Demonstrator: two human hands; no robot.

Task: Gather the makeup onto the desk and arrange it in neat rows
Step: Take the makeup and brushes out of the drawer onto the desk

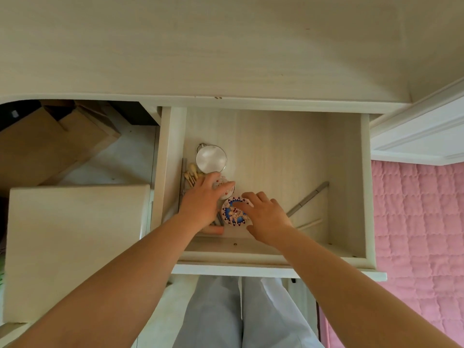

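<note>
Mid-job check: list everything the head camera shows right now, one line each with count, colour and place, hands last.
desk top: one, pale wood, top of view.
drawer: one, pale wood, pulled open below the desk.
round mirror: one, silver-rimmed, drawer's left side.
white compact: one, white with red marks, under the left hand.
patterned compact: one, blue, white and red, under the right hand.
brushes: a few, tan, by the drawer's left wall.
grey pencil: one, grey, lying diagonally at right.
stool: one, cream, lower left.
cardboard boxes: brown, count unclear, under the desk.
quilt: one, pink, right edge.
left hand: grips the white compact.
right hand: fingers on the patterned compact.
</note>
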